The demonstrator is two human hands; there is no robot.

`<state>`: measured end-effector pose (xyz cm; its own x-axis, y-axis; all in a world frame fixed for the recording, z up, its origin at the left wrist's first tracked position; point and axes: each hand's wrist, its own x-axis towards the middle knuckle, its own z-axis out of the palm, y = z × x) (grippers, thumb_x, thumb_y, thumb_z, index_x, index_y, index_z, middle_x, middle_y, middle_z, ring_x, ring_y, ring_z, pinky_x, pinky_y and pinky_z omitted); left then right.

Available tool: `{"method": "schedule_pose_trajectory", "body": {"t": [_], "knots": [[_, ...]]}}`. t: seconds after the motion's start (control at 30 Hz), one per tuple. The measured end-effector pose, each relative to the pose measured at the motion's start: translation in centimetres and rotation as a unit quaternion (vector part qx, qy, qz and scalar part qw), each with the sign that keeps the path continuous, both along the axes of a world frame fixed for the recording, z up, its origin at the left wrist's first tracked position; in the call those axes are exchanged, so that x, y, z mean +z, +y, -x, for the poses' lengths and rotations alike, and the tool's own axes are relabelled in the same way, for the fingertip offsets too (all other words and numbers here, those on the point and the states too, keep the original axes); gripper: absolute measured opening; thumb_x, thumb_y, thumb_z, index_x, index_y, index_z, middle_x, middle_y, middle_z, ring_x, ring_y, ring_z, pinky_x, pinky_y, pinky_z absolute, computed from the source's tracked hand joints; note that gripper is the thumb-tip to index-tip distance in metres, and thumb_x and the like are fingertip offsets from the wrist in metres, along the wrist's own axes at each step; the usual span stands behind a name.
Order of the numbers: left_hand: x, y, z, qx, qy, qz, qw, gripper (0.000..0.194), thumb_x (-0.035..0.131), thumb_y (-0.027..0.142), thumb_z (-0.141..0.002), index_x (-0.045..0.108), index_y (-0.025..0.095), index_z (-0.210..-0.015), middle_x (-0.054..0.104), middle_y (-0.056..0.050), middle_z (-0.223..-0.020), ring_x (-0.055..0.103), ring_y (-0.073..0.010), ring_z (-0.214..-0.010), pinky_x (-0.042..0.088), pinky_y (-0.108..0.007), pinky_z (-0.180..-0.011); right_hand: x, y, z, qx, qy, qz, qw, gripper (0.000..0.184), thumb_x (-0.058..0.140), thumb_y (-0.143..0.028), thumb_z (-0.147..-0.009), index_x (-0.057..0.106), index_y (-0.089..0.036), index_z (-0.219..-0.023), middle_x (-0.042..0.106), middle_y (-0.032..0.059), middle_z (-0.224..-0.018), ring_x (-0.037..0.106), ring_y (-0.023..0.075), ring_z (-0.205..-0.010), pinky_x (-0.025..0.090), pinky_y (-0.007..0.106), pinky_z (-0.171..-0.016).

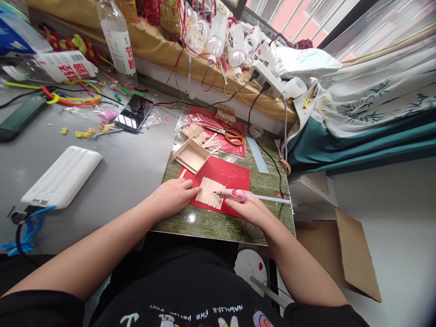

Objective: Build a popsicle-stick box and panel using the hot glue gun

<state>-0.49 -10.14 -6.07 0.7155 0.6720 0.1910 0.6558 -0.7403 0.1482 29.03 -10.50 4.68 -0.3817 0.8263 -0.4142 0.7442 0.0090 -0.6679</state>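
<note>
With 12 o'clock pointing away from the wearer, the pink glue gun is near the middle of the green wood-patterned board, its nozzle over the pale panel of craft sticks. Its long axis lies nearly crosswise: the nozzle points to 9 o'clock, and the clear glue stick runs out behind it to just past 3 o'clock. The right hand is closed around the gun, coming in from 4 o'clock. The left hand grips nothing that can be seen; it lies low with its index finger stretched out to the panel's 9 o'clock edge, the other fingers partly bent. The panel is roughly square and lies flat on a red sheet, its sticks side by side, their long axes running from just past 12 to just past 6 o'clock. A single loose stick is just beside the left hand, at 10 o'clock from the panel. Also from the panel, a shallow wooden box is at 11 o'clock with its open side up, and loose sticks are beyond it. Scissors lie at 1 o'clock, blades toward 10 and orange handles toward 4; past them is a stack of small sticks. A pale flat strip lies at 2 o'clock, a phone at 10, and a white power bank at 9, well apart from the panel.
</note>
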Motion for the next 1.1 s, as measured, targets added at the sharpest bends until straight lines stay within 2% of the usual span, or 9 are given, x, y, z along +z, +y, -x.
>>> {"method": "schedule_pose_trajectory", "body": {"t": [0.17,0.4,0.8,1.1], "knots": [[0.09,-0.01,0.01,0.002,0.004,0.002,1.000,0.039,0.043,0.027,-0.109,0.064,0.021,-0.141,0.063,-0.009,-0.098,0.059,-0.0217,-0.087,0.047,-0.035,-0.080,0.05,-0.01,0.20,0.010,-0.006,0.002,1.000,0.042,0.058,-0.039,-0.101,0.069,-0.040,-0.142,0.077,-0.0043,-0.131,0.072,0.0286,-0.120,0.054,0.046,-0.110],[0.09,-0.02,-0.01,0.000,0.012,-0.003,1.000,0.039,0.045,0.025,-0.108,0.064,0.020,-0.141,0.063,-0.009,-0.098,0.058,-0.0222,-0.086,0.047,-0.037,-0.080,0.01,-0.14,0.08,-0.001,0.007,0.017,1.000,0.040,0.059,-0.039,-0.100,0.073,-0.037,-0.138,0.076,-0.0031,-0.134,0.071,0.0282,-0.125,0.052,0.045,-0.114],[0.17,-0.04,0.01,0.001,0.008,0.000,1.000,0.040,0.044,0.026,-0.108,0.064,0.020,-0.142,0.063,-0.009,-0.100,0.059,-0.0226,-0.087,0.049,-0.037,-0.079,0.14,-0.48,-0.27,0.006,-0.006,0.020,1.000,0.040,0.057,-0.040,-0.101,0.071,-0.040,-0.139,0.071,-0.0051,-0.141,0.065,0.0276,-0.134,0.050,0.046,-0.117],[0.62,-0.08,-0.02,0.001,0.017,0.007,1.000,0.040,0.044,0.026,-0.108,0.063,0.021,-0.142,0.064,-0.009,-0.100,0.060,-0.0216,-0.088,0.048,-0.035,-0.080,-0.03,-0.77,-0.73,-0.004,-0.007,0.015,1.000,0.040,0.061,-0.037,-0.099,0.074,-0.039,-0.136,0.076,-0.0031,-0.134,0.069,0.0286,-0.126,0.051,0.047,-0.116]]}}
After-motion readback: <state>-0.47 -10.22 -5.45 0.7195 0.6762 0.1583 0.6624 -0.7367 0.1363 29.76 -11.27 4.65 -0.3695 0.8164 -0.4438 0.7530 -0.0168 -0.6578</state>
